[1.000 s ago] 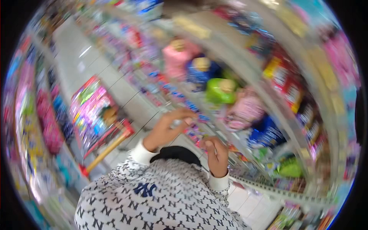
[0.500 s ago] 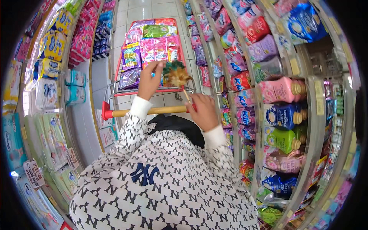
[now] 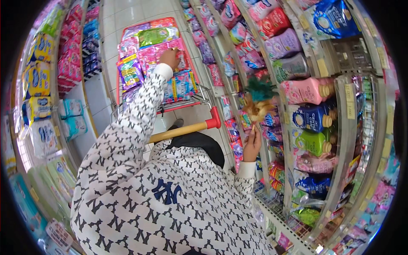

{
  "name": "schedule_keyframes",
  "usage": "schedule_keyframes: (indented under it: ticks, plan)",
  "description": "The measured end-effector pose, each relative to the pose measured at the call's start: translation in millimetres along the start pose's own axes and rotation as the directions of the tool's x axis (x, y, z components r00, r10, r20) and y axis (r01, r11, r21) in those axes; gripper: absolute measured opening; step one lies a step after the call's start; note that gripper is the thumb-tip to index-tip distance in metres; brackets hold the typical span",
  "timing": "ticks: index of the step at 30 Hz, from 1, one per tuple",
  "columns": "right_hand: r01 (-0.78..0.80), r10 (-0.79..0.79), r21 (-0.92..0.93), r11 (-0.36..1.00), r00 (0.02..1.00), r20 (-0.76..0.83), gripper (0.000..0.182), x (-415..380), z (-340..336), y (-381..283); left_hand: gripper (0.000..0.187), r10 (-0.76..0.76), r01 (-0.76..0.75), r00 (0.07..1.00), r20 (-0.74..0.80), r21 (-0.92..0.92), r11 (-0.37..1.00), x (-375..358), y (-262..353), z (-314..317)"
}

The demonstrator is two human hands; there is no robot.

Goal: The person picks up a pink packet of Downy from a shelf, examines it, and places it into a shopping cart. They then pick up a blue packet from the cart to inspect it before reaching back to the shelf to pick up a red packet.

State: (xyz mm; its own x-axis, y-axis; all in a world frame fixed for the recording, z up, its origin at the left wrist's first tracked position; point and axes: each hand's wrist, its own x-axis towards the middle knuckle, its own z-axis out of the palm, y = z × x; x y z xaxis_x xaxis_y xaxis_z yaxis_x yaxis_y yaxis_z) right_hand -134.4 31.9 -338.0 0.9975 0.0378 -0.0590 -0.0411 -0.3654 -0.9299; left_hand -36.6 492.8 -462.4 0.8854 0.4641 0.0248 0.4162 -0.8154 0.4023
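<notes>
My right hand is closed around the thin wooden handle of a feather duster, held upright beside the right-hand shelf. The duster's green and tan feathers overlap the detergent packs there, slightly blurred. Stretched forward over the shopping cart, my left hand is at the pink packets with its fingers bent downward. Its fingertips are mostly hidden, and I cannot tell whether they grip a packet. Around it lie a green pack, a purple and yellow pack and blue packets.
The cart's wooden handle with its red end cap crosses just in front of my body. Shelves line both sides, with softener bottles at right and diaper packs at left. Tiled floor runs ahead.
My right hand has carried the feather duster from above the cart handle rightward to the shelf. My left hand has moved forward and down onto the packets. The cart now appears farther left.
</notes>
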Motion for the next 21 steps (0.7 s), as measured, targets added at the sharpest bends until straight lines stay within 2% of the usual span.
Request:
schedule_keyframes:
  ticks: [1, 2, 3, 4, 5, 7, 9, 10, 13, 14, 16, 17, 18, 19, 20, 21]
  plan:
    - [-0.029, 0.025, -0.071, 0.997, 0.998, -0.053, 0.029, -9.2, -10.0, 15.8, 0.046, 0.031, -0.029, 0.999, -0.015, 0.122, 0.992, 13.6, -1.5, 5.8]
    - [-0.023, 0.021, -0.021, 1.0, 0.996, -0.089, 0.028, -20.1, -12.5, 27.4, 0.048, 0.066, -0.057, 0.997, -0.028, 0.244, 0.968, 21.2, -2.5, 12.1]
    - [-0.015, 0.019, 0.029, 0.999, 0.992, -0.123, 0.027, -33.6, -12.1, 37.6, 0.047, -0.011, 0.003, 0.999, 0.031, 0.274, 0.962, 22.3, 1.6, 11.4]
    - [-0.002, 0.014, 0.078, 0.997, 0.987, -0.157, 0.026, -45.6, -11.9, 42.6, 0.047, -0.015, 0.017, 1.0, -0.01, 0.295, 0.955, 22.4, 0.3, 20.7]
    - [-0.111, 0.124, 0.091, 0.99, 0.98, -0.154, 0.026, -57.5, -13.5, 45.3, 0.046, -0.018, 0.034, 0.998, -0.055, 0.316, 0.948, 24.4, -1.3, 28.4]
    - [-0.328, 0.345, 0.128, 0.936, 0.928, -0.144, 0.025, -80.4, -12.6, 53.1, 0.045, -0.069, 0.057, 0.997, 0.031, 0.292, 0.955, 30.6, 9.7, 27.0]
    - [-0.328, 0.359, 0.198, 0.924, 0.922, -0.145, 0.026, -96.2, -0.3, 53.9, 0.046, -0.098, 0.072, 0.992, 0.081, 0.274, 0.959, 28.7, 11.5, 17.3]
    - [-0.34, 0.37, 0.204, 0.918, 0.919, -0.132, 0.026, -99.7, 3.2, 46.3, 0.037, -0.073, 0.047, 0.994, 0.086, 0.277, 0.96, 30.7, 12.2, 12.2]
    - [-0.264, 0.293, 0.206, 0.942, 0.949, -0.121, 0.025, -96.0, 10.8, 51.4, 0.032, 0.094, -0.122, 0.971, 0.22, 0.119, 0.985, 33.4, 7.6, -15.3]
    - [-0.261, 0.291, 0.231, 0.937, 0.951, -0.105, 0.026, -92.3, 10.8, 48.4, 0.032, 0.192, -0.214, 0.966, 0.172, 0.115, 0.97, 28.3, 3.9, -27.2]
    - [-0.264, 0.292, 0.253, 0.931, 0.953, -0.076, 0.027, -82.5, 9.6, 40.2, 0.029, 0.132, -0.099, 0.978, 0.163, -0.198, 0.975, 19.8, -26.2, -37.1]
    - [-0.273, 0.298, 0.252, 0.928, 0.952, -0.065, 0.027, -76.5, 9.2, 35.4, 0.027, 0.098, -0.036, 0.982, 0.162, -0.349, 0.936, 15.2, -38.6, -39.0]
    - [-0.281, 0.303, 0.251, 0.926, 0.952, -0.051, 0.027, -70.8, 9.4, 29.2, 0.023, -0.007, 0.06, 0.996, 0.091, -0.604, 0.794, -9.1, -30.2, -55.3]
    - [-0.285, 0.309, 0.294, 0.912, 0.95, -0.035, 0.029, -64.6, 9.6, 19.6, 0.019, -0.126, 0.111, 0.991, 0.047, -0.811, 0.574, -43.0, -17.9, -74.5]
    - [-0.289, 0.313, 0.338, 0.896, 0.95, -0.018, 0.03, -57.5, 10.5, 7.8, 0.017, -0.263, 0.256, 0.947, 0.184, -0.928, 0.272, -67.5, -15.8, -79.5]
    - [-0.297, 0.32, 0.382, 0.875, 0.947, 0.003, 0.032, -52.1, 13.3, -4.3, 0.017, -0.339, 0.346, 0.874, 0.348, -0.936, -0.07, -90.7, -20.5, -80.5]
